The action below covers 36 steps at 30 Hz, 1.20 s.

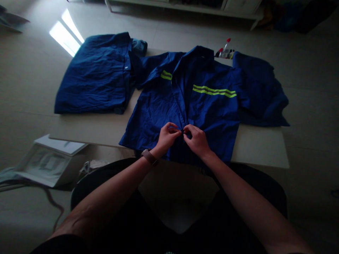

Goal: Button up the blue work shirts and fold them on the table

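A blue short-sleeved work shirt (212,109) lies spread on the table, its collar at the far side and yellow-green striped bands across the chest. My left hand (168,135) pinches the shirt's front edge low down, near the hem. Close against it, my right hand (196,139) pinches the opposite front edge, fingertips almost touching the left ones. Above my hands the front hangs slightly apart up to the collar. Whatever fastener sits between my fingertips is too small and dark to make out.
On the table's left lies a folded blue garment (95,77), and on its right another blue cloth (262,88). Bottles with red caps (226,49) stand behind the table (265,148). A white box (50,160) is at the lower left. A white cabinet (185,7) stands at the back.
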Tool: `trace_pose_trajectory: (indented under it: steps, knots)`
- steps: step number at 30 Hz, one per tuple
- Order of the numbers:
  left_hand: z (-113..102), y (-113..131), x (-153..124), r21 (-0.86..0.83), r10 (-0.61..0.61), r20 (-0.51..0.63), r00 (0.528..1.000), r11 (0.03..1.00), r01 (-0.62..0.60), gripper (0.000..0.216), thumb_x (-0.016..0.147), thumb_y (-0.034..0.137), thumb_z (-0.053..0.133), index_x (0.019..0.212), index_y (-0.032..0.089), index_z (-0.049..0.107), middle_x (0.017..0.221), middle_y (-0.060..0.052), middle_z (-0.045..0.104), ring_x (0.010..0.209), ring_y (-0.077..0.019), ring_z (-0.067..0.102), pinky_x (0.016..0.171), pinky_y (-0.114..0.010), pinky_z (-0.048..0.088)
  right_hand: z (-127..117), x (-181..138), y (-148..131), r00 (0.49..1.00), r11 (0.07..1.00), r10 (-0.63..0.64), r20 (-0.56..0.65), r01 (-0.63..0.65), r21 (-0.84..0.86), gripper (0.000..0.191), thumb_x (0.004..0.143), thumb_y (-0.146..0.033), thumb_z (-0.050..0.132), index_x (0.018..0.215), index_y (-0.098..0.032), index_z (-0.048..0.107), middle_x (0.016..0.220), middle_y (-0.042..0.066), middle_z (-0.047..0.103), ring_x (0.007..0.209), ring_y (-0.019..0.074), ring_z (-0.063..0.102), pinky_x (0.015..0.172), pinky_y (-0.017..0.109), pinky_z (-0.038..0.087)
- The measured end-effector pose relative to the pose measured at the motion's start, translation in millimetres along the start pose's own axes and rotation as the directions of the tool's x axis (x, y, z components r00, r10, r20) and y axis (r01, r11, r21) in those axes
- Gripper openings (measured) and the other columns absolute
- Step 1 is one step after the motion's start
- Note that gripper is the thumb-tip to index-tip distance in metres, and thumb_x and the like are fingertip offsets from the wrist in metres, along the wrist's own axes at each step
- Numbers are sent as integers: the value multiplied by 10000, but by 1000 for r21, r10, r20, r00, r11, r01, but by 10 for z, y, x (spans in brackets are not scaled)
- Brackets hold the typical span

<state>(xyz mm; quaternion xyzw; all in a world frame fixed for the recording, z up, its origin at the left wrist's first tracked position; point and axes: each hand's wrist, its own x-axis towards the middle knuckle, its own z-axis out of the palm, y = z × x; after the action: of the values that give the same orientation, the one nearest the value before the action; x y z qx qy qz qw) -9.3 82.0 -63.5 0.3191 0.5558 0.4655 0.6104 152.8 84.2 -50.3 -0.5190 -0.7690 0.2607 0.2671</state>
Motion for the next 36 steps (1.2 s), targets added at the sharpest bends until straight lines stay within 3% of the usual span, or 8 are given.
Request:
trace_pose_trajectory:
  steps: [8, 12, 16, 22, 29, 36]
  knots:
    - [7, -61, 12, 141, 20, 20, 1000, 990, -22, 221, 653, 191, 795, 789, 151, 625, 746, 2, 661, 688, -108, 592, 673, -230, 439, 32, -23, -1, 999, 997, -27, 27, 29, -72, 153, 894, -102, 554, 905, -242, 613, 896, 66, 684, 894, 247, 633, 830, 363, 485]
    - [-43, -12, 13, 303, -67, 126, 990, 953, 26, 315, 721, 421, 810, 726, 125, 702, 630, 8, 592, 580, -96, 450, 544, -238, 301, 16, -27, -10, 999, 996, -43, 27, 45, -71, 160, 911, -101, 533, 893, -240, 609, 895, 73, 675, 904, 251, 618, 840, 370, 476]
    - [-86, 44, 4, 324, -107, 191, 976, 945, 40, 452, 721, 570, 799, 701, 129, 701, 585, 16, 539, 550, -90, 381, 524, -250, 227, 30, -42, 10, 997, 995, -76, 11, 76, -62, 158, 916, -102, 525, 883, -237, 600, 899, 77, 668, 908, 254, 609, 844, 376, 469]
    - [-88, 88, -15, 302, -164, 209, 964, 949, 96, 396, 731, 517, 806, 676, 140, 696, 553, 20, 497, 520, -86, 342, 508, -261, 202, 39, -56, 19, 996, 995, -82, 19, 83, -53, 138, 921, -127, 540, 879, -243, 601, 898, 70, 665, 907, 252, 611, 841, 377, 472]
    - [-66, 58, -11, 100, -220, 102, 970, 973, 210, 200, 716, 329, 803, 701, 138, 745, 704, -39, 650, 650, -115, 502, 617, -255, 359, -28, -16, -46, 998, 999, -44, -37, 45, 21, 119, 903, -147, 559, 897, -245, 626, 904, 64, 679, 911, 246, 643, 852, 379, 490]
    - [-52, 33, -15, 106, -119, 130, 984, 989, 106, 238, 748, 367, 789, 778, 135, 744, 698, -20, 633, 602, -101, 451, 571, -251, 318, -61, 10, -65, 991, 986, 76, -111, -58, 159, 60, 891, -219, 601, 904, -240, 655, 896, 48, 705, 874, 227, 668, 826, 372, 510]
